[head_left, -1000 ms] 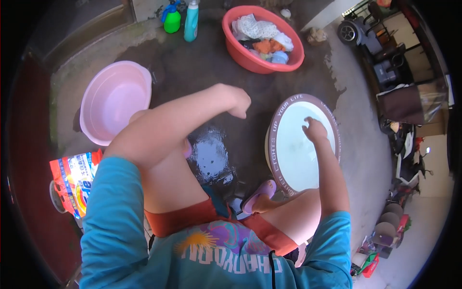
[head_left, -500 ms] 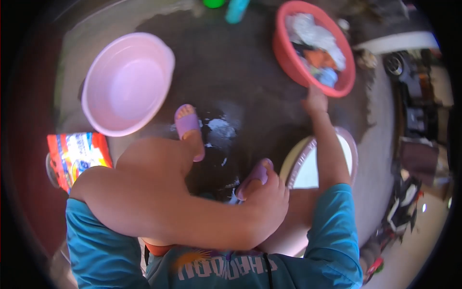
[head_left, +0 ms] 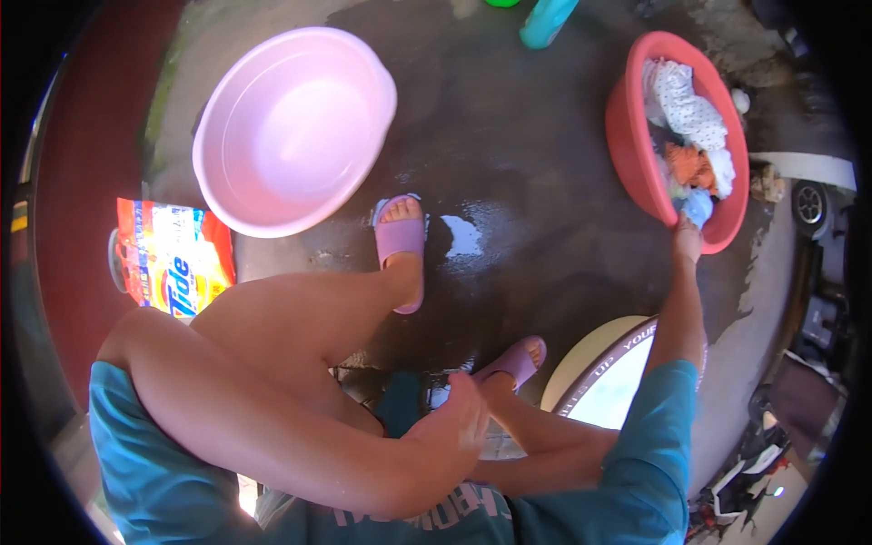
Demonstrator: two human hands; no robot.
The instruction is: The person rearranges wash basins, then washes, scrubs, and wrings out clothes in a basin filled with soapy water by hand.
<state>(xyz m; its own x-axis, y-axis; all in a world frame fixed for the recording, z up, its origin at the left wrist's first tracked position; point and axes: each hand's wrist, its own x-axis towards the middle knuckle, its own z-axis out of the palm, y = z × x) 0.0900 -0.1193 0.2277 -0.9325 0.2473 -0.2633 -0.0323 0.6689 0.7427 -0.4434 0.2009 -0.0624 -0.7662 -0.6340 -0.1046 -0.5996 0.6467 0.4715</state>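
My right hand (head_left: 688,240) reaches out on a straight arm and grips the near rim of a red plastic basin (head_left: 625,145). Clothes fill the basin: a white dotted garment (head_left: 686,107), an orange one (head_left: 692,167) and a light blue piece (head_left: 698,207) close to my fingers. Above my lap, between my knees, my left hand (head_left: 454,422) is loosely bent with the thumb raised and holds nothing; it is slightly blurred. A large pink basin (head_left: 295,132) stands at the far left with nothing in it.
A red and orange detergent bag (head_left: 177,254) stands beside my left knee. Under my right arm is a round cream thing with a mauve band (head_left: 590,381) and a bright inside. A turquoise bottle-like thing (head_left: 545,23) lies far off. The dark floor (head_left: 509,163) is wet.
The view has shifted, so both basins appear farther right. My left hand has drawn back from near my right foot toward my lap. My right hand stays at the red basin's rim.
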